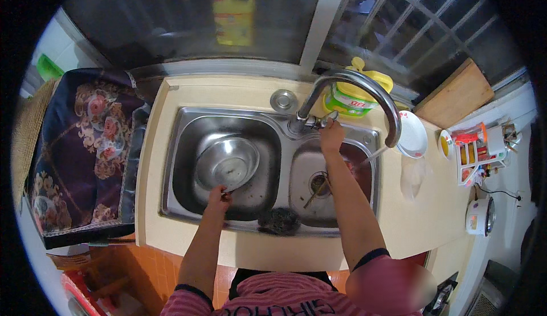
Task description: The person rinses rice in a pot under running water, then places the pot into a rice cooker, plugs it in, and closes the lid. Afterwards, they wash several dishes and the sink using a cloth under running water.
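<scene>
My left hand [220, 200] grips the near rim of a stainless steel bowl [248, 162], which rests tilted in the left basin [267, 179] of a double sink. A few small scraps lie in the bowl. On the lever [330, 116] of the chrome faucet [359, 74] is my right hand [332, 137], its fingers closed around it. A thin stream of water [372, 155] runs from the spout into the right basin [303, 158]. Across the drain there lies a thin stick-like utensil [315, 194], and my right forearm hides part of this basin.
A dark, bunched scrubber or cloth [280, 221] sits on the front sink rim. Behind the faucet stands a yellow detergent jug [352, 98], beside a metal drain strainer [283, 100]. To the right are a white plate [412, 134], a wooden board [457, 92] and a rack [478, 158].
</scene>
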Tool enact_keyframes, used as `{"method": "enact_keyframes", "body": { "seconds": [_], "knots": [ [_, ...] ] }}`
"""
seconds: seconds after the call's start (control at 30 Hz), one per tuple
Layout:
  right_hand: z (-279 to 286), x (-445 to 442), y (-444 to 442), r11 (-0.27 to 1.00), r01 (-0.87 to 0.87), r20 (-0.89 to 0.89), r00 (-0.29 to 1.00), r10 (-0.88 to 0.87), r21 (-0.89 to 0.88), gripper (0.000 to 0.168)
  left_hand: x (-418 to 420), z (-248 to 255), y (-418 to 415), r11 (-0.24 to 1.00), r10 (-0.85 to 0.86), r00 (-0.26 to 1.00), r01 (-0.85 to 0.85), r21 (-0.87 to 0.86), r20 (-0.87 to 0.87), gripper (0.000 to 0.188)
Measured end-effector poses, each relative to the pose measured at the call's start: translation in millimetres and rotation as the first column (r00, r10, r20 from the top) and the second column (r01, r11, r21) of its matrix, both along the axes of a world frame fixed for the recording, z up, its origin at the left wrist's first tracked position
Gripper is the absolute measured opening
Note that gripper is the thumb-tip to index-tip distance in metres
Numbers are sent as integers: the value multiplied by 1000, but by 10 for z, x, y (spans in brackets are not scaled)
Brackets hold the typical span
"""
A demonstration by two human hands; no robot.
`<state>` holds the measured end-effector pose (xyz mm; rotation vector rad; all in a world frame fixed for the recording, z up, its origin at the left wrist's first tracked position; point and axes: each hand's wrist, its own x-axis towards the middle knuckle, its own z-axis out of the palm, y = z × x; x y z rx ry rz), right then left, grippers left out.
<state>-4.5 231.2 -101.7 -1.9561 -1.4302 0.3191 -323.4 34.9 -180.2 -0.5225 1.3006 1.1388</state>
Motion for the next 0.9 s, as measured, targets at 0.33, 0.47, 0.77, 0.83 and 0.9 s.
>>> {"method": "enact_keyframes", "body": {
  "seconds": [0.33, 0.47, 0.77, 0.83, 0.9],
  "knots": [
    [-52, -156, -854, 977, -13, -415, 904, 102, 212, 23, 535, 1026, -361, 928, -103, 888, 248, 279, -448, 18],
    [-88, 383, -1824, 879, -426, -494, 823, 279, -215, 13, 794, 1364, -555, 886, -113, 841, 326, 330, -528, 28],
    [-578, 1427, -1274, 605, -536, 168, 651, 740, -588, 47, 1846, 1562, -899, 844, -172, 678, 475, 248, -714, 40],
    [-1325, 1548, -1200, 747, -401, 6, 879, 476, -530, 43, 2180, 1662, -765, 903, -101, 750, 345, 257, -654, 40],
    [-1634, 1506, -1160, 766, -349, -29, 917, 398, -539, 44, 2295, 1611, -797, 872, -128, 740, 401, 280, -660, 38]
  ]
}}
